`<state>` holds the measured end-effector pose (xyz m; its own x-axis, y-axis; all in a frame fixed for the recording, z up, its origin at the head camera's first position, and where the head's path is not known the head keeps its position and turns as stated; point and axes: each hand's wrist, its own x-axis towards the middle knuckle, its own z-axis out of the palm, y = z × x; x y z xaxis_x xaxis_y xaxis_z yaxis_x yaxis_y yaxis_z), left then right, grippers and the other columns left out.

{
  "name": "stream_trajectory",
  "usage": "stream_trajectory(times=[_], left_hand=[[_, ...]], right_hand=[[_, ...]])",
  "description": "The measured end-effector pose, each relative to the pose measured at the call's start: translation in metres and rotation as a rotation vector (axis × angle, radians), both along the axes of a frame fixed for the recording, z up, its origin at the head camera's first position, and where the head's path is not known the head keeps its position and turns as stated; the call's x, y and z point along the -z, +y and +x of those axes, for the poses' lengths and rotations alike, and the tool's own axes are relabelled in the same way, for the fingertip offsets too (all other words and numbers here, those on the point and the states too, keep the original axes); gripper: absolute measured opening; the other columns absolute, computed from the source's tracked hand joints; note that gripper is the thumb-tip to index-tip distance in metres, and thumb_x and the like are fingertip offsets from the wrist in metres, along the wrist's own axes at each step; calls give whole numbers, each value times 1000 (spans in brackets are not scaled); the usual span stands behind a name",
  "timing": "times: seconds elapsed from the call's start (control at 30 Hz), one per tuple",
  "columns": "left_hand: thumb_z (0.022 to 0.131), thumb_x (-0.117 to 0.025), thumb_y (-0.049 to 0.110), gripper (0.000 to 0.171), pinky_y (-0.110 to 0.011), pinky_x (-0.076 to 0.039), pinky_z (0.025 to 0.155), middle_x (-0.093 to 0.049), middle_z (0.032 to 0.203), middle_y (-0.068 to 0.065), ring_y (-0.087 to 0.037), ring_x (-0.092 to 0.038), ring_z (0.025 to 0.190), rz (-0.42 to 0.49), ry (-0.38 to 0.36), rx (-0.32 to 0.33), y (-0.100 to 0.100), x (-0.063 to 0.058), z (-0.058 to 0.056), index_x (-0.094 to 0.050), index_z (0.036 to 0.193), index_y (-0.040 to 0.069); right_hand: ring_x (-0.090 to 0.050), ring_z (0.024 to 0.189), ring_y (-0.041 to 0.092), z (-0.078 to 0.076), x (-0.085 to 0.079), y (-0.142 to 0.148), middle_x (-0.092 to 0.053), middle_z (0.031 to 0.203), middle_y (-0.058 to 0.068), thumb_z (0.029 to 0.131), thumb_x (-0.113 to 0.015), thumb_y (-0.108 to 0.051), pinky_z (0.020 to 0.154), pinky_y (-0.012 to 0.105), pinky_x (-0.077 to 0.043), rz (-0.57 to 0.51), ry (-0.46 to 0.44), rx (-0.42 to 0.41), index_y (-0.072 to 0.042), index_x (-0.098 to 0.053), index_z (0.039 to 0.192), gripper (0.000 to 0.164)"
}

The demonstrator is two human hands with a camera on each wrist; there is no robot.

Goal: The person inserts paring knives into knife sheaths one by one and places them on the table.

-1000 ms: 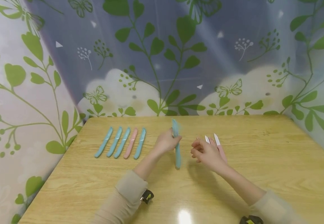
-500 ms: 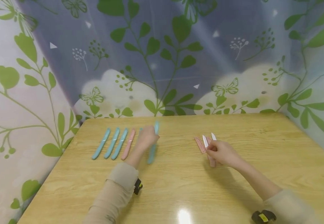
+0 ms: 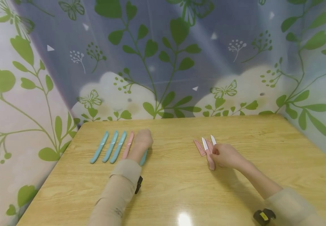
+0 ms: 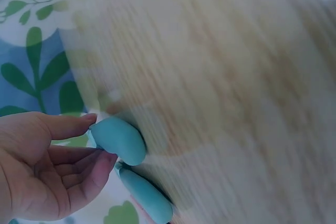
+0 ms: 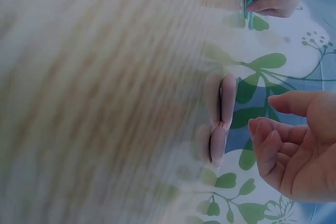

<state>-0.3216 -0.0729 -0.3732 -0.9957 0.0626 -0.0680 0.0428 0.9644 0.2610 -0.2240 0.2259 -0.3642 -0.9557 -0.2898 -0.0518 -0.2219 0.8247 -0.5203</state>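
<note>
My left hand point(image 3: 143, 139) pinches a teal folding-style knife point(image 4: 119, 140) between thumb and fingers, at the right end of a row. In the left wrist view a second teal knife point(image 4: 149, 195) lies close beside it. In the head view my hand and sleeve hide most of both. My right hand point(image 3: 227, 155), fingers loosely bent with nothing between them, is beside two pink knives with bare white blades. One pink knife point(image 3: 210, 160) shows whole; the other's blade point(image 3: 213, 139) shows past my fingers. Two pink sheaths point(image 3: 199, 148) lie by them.
Left of my left hand, three teal knives point(image 3: 110, 147) and a pink knife point(image 3: 128, 145) lie side by side, slanted alike. The wooden table point(image 3: 168, 188) runs back to a leaf-patterned curtain point(image 3: 163, 62).
My left hand has carried the teal knife leftward from mid-table to the row's right end and lowered it. My right hand has shifted slightly right, alongside the pink knives.
</note>
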Motion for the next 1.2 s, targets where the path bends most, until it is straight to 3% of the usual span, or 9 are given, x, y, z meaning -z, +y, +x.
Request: stream_trajectory(times=[0.17,0.33,0.47,0.67,0.8,0.97,1.03,1.1,1.2], left_hand=[[91,-51,3,23,-28,-52,57,-64,90,-15,-22,-61,74,-39,-21,-5,3,1,-2,-62,110,-5],[92,-52,5,23,-23,-47,51,-62,83,-12,-19,-57,66,-53,-29,6,4,1,0,-62,111,-5],[93,-52,6,24,-23,-48,54,-63,89,-12,-20,-59,73,-73,-32,10,4,2,1,-61,114,-4],[95,-48,5,25,-25,-52,62,-64,109,-16,-27,-61,102,-107,-24,28,5,1,3,-60,115,-4],[94,-50,5,23,-32,-54,72,-66,104,-14,-25,-63,91,-113,-4,68,10,-2,4,-62,112,-1],[89,-58,6,8,-28,-53,68,-62,78,-4,-17,-59,70,-209,183,262,31,-8,4,-66,89,5],[89,-61,9,6,-25,-52,67,-63,81,-3,-16,-60,74,-265,277,376,43,-10,5,-66,90,6],[89,-63,12,11,-25,-51,77,-64,89,-3,-16,-61,85,-305,335,487,56,-13,7,-66,98,7],[90,-63,19,20,-28,-47,91,-65,102,-2,-17,-60,99,-371,343,622,76,-14,8,-64,107,9]], right_hand=[[-53,54,13,-1,-1,-3,-61,72,5,94,-54,-16,46,23,-40,-4,4,-2,2,-60,94,20],[-46,47,9,-1,1,-5,-54,59,2,94,-53,-16,42,18,-34,-10,10,-20,3,-61,92,20],[-42,44,7,-1,3,-5,-47,53,-2,93,-54,-15,41,16,-31,1,20,-32,2,-61,90,18],[-40,43,6,-1,3,-5,-45,52,-3,94,-54,-14,41,16,-29,13,43,-35,2,-60,89,17],[-38,43,6,-2,4,-5,-43,52,-4,93,-54,-13,41,15,-29,21,42,-28,2,-60,89,16],[-38,45,7,-4,5,-5,-47,57,-1,91,-56,-9,43,16,-32,45,55,-37,4,-59,90,14],[-39,46,7,-6,5,-6,-49,61,1,89,-56,-7,44,17,-33,55,66,-44,6,-59,90,12],[-39,47,8,-9,4,-7,-50,63,2,88,-57,-6,44,17,-33,77,74,-43,5,-58,88,11],[-38,45,7,-12,2,-12,-49,62,2,88,-57,-6,42,17,-31,105,56,-31,2,-56,83,9]])
